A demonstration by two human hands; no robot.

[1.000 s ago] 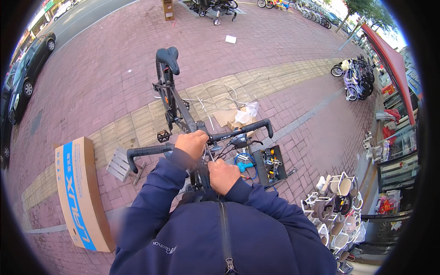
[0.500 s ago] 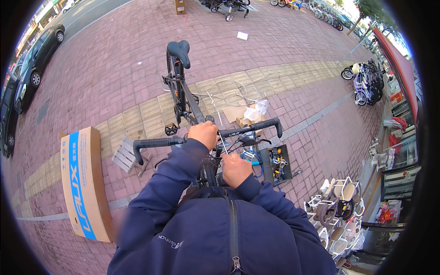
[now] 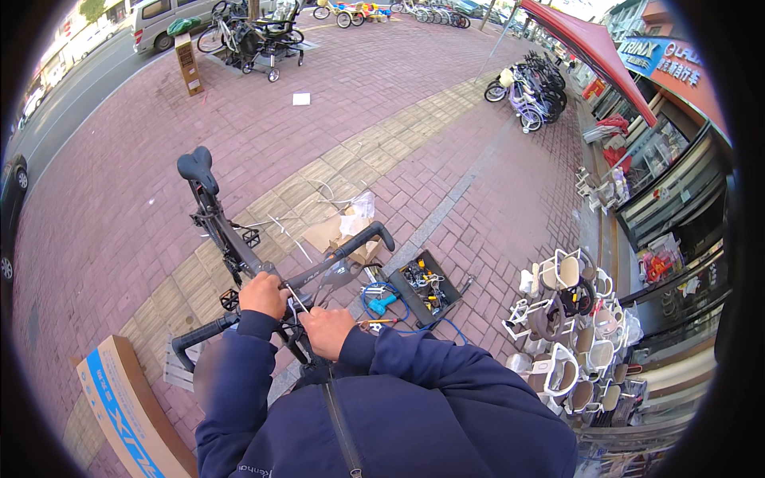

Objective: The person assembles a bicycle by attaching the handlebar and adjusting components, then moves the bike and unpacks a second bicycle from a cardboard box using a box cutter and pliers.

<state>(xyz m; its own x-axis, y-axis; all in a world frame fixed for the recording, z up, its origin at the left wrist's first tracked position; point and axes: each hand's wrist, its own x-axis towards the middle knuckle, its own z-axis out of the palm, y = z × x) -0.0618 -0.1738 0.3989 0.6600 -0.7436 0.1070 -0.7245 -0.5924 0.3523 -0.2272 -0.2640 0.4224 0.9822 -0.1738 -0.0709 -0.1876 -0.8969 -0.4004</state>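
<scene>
My left hand point(image 3: 264, 295) is closed at the stem of a dark drop-bar bicycle point(image 3: 243, 253), around the upper end of a thin silver rod like a hex key point(image 3: 296, 298). Close by, to the lower right, my right hand point(image 3: 327, 331) has its fingers closed on the rod's lower end. The black handlebar point(image 3: 347, 247) stretches out on both sides of my hands, its left drop partly behind my sleeve. Farther off is the bicycle's black saddle point(image 3: 197, 167). My hands hide the stem and the rod's tips.
To the right lie an open toolbox point(image 3: 441, 312) full of tools, a teal air gun point(image 3: 383, 305) and a blue hose point(image 3: 453, 329). White-framed child seats point(image 3: 558, 374) crowd the right. A large carton point(image 3: 131, 406) and a grey stool point(image 3: 180, 368) are at left. Packaging point(image 3: 323, 233) lies beyond the handlebar.
The view has swung to the right, so the bicycle and my hands sit farther left in the picture. Both hands stay closed on the silver rod by the stem.
</scene>
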